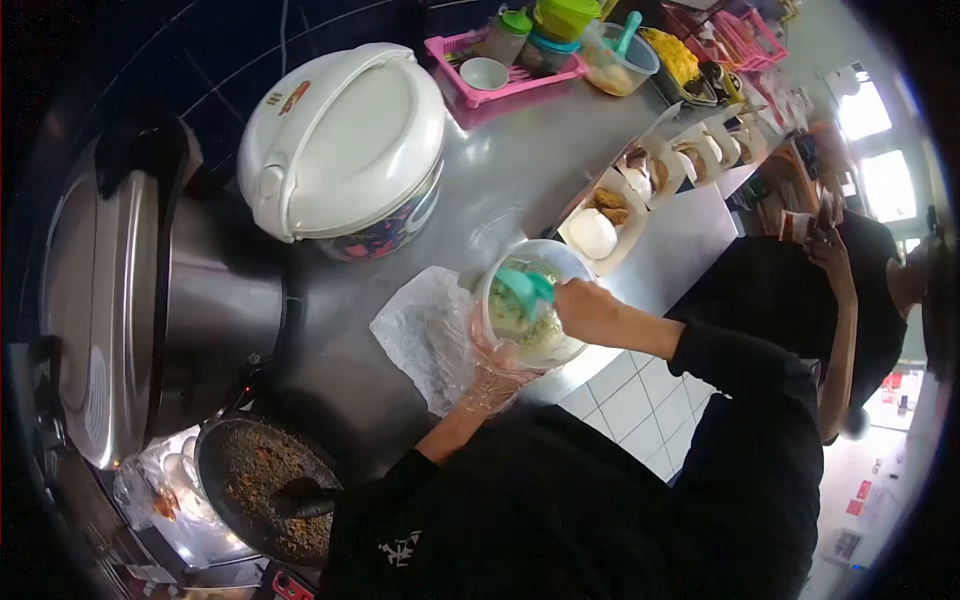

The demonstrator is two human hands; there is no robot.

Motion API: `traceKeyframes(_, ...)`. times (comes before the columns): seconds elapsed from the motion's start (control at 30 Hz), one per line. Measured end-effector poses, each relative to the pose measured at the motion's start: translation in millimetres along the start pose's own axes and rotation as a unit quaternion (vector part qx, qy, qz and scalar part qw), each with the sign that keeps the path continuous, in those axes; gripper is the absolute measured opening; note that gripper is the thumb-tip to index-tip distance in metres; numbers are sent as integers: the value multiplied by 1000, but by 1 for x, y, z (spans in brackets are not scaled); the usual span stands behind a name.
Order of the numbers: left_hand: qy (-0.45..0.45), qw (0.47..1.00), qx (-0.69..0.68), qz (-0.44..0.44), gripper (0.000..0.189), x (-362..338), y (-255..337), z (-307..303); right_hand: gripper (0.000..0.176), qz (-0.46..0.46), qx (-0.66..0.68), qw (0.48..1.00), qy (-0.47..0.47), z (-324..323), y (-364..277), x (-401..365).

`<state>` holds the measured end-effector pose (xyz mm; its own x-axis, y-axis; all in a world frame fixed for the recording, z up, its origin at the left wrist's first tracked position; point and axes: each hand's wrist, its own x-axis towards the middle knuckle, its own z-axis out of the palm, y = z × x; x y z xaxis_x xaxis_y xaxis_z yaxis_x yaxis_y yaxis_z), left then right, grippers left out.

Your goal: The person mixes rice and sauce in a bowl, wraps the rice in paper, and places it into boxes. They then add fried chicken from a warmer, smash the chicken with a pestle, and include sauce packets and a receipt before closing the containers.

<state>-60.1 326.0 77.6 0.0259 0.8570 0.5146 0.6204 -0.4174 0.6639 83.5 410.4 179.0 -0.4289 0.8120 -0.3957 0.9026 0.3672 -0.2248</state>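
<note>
A person in black sleeves works at a steel counter [500, 180], seen from above. Their left hand [495, 372], in a thin clear glove, cups the near side of a clear round tub [560, 255] and grips it. The tub holds pale, greenish food and sits at the counter's edge. Their bare right hand [585, 310] is closed around the handle of a teal scoop [525, 288], whose head is down in the food. Nearer than the tub and to its left, a dark pan [265, 490] holds brown crumbly food. A crumpled plastic sheet [420, 330] lies just left of the tub, touching it. Further left stands a large steel pot [150, 290]. Beyond the tub to the left sits a white rice cooker [345, 145], lid closed. Just beyond the tub, paper trays [600, 225] of food run away in a row. Farthest back is a pink basket [510, 75] of containers. Right of the tub stands another person [850, 290] in black.
</note>
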Motion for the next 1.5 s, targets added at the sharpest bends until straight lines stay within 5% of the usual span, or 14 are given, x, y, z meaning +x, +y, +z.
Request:
traceKeyframes(0.1, 53, 998, -28, 13, 98, -1, -1, 11, 19, -79, 84, 992, -57, 26, 14, -4)
traceKeyframes(0.2, 108, 993, -53, 17, 97, -10, -2, 20, 28, 129, 223, 935, -245, -20, -2, -1)
traceKeyframes(0.3, 99, 992, -70, 45, 92, -11, -10, 17, 35, 112, 291, 910, -273, -15, 18, 5)
traceKeyframes(0.47, 126, 987, -94, 41, 88, -15, -10, 20, 24, 1, 99, 962, -254, -71, 30, 10)
traceKeyframes(0.53, 118, 986, -116, 36, 88, -16, -10, 20, 21, -95, -55, 989, -97, -63, 37, 8)
traceKeyframes(0.57, 113, 986, -116, 40, 89, -10, -8, 17, 12, -57, -149, 980, -122, -65, 26, 7)
traceKeyframes(0.67, 113, 990, -56, 60, 89, -5, -6, 18, 9, -201, -245, 940, -129, -42, 24, 5)
traceKeyframes(0.97, 156, 984, -36, 76, 84, -4, -6, 25, 23, -121, 54, 971, -198, -11, 35, 13)
traceKeyframes(1.07, 127, 989, -40, 71, 87, -7, -4, 19, 28, 165, 209, 921, -283, -21, 12, 2)
traceKeyframes(1.3, 144, 984, -74, 79, 86, -4, -5, 19, 27, 227, 407, 858, -216, -15, 4, -16)
traceKeyframes(1.5, -89, 990, -97, -45, 118, 9, 1, -36, 29, 188, 508, 817, -195, -57, 27, -51)
